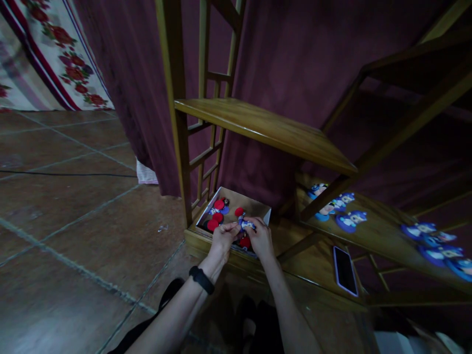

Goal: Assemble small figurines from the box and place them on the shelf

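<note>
Over a shallow open cardboard box on the low shelf, my two hands meet at a small blue-and-white figurine. My left hand, with a black band on the wrist, pinches its left side. The fingers of my right hand close round its other side. In the box lie several figurines with round red parts, some with blue and white on them. Part of the held figurine and some box contents are hidden behind my fingers.
Wooden shelf boards and posts surround the box; one board hangs above it. Several blue-and-purple figurines stand on the right-hand shelf. A phone lies on the lower shelf. A dark cable crosses the tiled floor at left.
</note>
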The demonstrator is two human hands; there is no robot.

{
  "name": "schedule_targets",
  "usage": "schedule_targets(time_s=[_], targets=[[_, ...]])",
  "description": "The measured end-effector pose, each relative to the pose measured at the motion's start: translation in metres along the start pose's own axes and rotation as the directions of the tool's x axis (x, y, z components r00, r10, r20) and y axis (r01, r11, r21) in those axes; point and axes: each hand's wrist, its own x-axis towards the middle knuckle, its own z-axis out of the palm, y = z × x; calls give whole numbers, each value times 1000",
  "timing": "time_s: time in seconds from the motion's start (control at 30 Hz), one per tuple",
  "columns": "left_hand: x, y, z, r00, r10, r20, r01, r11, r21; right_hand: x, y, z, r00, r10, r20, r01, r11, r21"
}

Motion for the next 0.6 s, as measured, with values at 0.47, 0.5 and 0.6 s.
schedule_targets(time_s=[0.47,0.5,0.6], targets=[[15,2,-2,988,-154,4,153,983,-105,1,-2,4,998,66,-23,-58,970,237],[16,1,-3,987,-163,8,163,977,-141,2,1,5,995,93,-44,-77,956,283],[19,1,-4,979,-199,56,206,958,-199,3,9,8,989,148,-14,-132,912,388]])
